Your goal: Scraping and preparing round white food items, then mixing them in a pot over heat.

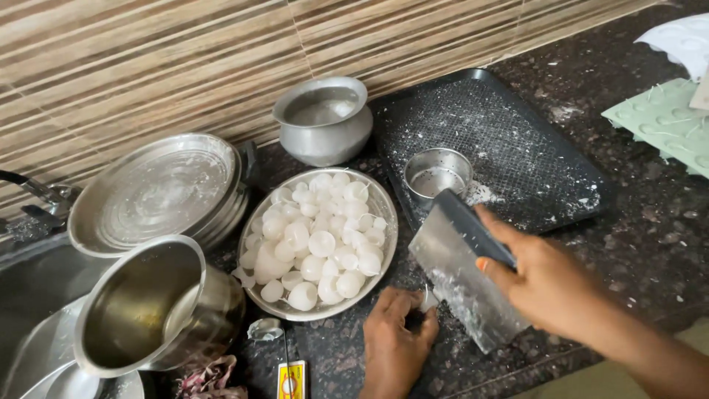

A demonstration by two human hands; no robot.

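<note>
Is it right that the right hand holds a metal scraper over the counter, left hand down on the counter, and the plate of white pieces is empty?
Not quite. The head view shows the plate heaped with white pieces, not empty. The rest holds: right hand grips the metal scraper, left hand rests on the counter.

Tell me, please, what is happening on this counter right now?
A person stands at a dark stone counter. The right hand holds a metal bench scraper by its dark handle, blade angled down. The left hand rests on the counter, pinching a small white piece. Beside it sits a steel plate heaped with white dome-shaped pieces, and behind them a flecked black tray.
</note>
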